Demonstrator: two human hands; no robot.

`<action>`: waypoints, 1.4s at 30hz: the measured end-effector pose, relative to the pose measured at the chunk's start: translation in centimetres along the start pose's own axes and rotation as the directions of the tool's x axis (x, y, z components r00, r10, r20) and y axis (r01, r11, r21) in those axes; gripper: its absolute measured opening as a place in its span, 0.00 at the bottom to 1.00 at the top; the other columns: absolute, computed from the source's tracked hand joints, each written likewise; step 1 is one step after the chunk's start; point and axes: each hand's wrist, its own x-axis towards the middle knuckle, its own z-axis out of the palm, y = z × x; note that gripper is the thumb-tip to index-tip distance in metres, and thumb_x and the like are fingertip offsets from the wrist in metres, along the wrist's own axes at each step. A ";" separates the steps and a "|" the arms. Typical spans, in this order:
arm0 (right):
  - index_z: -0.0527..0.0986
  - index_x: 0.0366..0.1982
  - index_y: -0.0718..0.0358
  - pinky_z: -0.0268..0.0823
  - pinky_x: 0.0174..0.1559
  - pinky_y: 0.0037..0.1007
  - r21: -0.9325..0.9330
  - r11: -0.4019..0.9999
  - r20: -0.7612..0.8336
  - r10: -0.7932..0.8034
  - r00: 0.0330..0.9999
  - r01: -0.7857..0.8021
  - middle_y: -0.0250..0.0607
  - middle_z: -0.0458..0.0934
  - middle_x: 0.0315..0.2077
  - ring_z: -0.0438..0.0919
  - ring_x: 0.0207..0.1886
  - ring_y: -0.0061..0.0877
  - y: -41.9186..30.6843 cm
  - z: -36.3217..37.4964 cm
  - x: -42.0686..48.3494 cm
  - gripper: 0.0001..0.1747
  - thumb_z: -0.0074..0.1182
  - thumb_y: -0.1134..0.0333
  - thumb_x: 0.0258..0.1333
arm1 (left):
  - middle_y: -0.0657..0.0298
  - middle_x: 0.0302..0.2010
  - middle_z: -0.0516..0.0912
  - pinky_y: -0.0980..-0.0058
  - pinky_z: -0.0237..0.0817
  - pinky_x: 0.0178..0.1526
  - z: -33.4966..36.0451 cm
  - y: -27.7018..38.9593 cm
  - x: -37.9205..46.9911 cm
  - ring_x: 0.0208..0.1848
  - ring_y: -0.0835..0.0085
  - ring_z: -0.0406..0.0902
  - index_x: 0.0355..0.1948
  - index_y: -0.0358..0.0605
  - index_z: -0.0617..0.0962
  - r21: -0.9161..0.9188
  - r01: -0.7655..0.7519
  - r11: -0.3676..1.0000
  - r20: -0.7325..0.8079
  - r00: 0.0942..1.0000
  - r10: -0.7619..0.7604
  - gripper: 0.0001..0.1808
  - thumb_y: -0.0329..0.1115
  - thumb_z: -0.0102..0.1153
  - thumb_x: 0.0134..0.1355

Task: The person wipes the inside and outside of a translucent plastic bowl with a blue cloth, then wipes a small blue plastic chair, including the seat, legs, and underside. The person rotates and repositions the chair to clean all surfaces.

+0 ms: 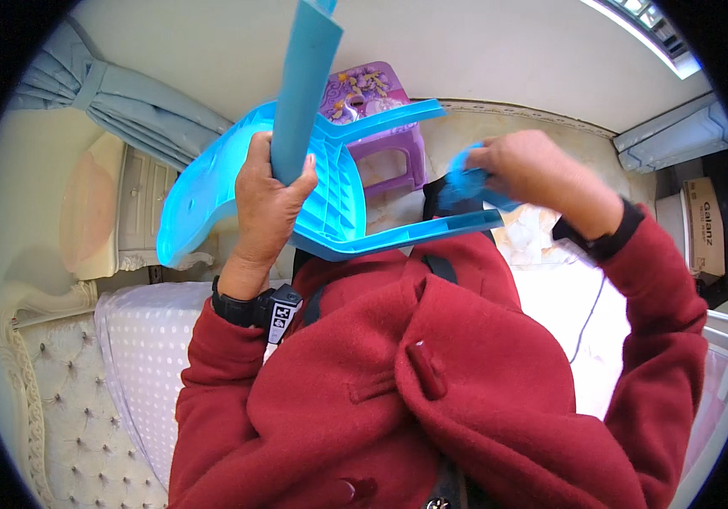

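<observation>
A blue plastic chair [338, 191] is tipped on its side in front of me, its ribbed underside showing and its legs sticking out. My left hand [272, 197] grips one of the legs near its base; that leg points up towards the camera. To the right, my right hand [517, 165] holds a crumpled blue cloth [466, 184], blurred, apart from the chair and just above the end of its lower leg. Part of the cloth is hidden by my fingers.
Behind the chair stands a purple plastic stool [396, 143] with a flowered top, near the wall. A bed with a dotted cover [154, 331] lies at the left, beside a white cabinet [141, 197]. At the right are a cardboard box [704, 226] and a cable [590, 321].
</observation>
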 end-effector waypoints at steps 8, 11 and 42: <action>0.82 0.44 0.47 0.76 0.39 0.35 0.147 0.970 -0.066 0.206 0.976 -0.194 0.39 0.79 0.33 0.83 0.38 0.38 4.3 2.0 -3.2 0.15 0.57 0.71 0.56 | 0.70 0.30 0.76 0.81 0.64 0.35 -0.8 -3.2 0.1 0.31 0.84 0.70 0.39 0.43 0.76 -0.168 0.199 0.965 -0.042 0.977 -0.209 0.10 0.29 0.65 0.60; 0.81 0.48 0.59 0.76 0.43 0.28 0.581 0.801 -0.400 0.438 0.805 -0.146 0.38 0.84 0.39 0.83 0.39 0.29 10.1 1.1 -6.5 0.15 0.56 0.72 0.59 | 0.67 0.30 0.76 0.79 0.64 0.35 -2.6 -3.9 1.1 0.29 0.81 0.71 0.40 0.43 0.75 -0.365 0.251 0.896 -0.007 0.962 -0.272 0.10 0.28 0.63 0.60; 0.70 0.61 0.57 0.69 0.54 0.26 0.576 0.037 -0.626 0.662 0.412 0.817 0.33 0.77 0.46 0.76 0.50 0.21 -5.2 -8.9 -1.5 0.26 0.61 0.67 0.63 | 0.53 0.60 0.73 0.68 0.65 0.59 -2.4 1.5 3.4 0.62 0.65 0.72 0.67 0.39 0.63 -0.330 -0.006 0.944 -0.175 0.983 -0.056 0.36 0.46 0.62 0.66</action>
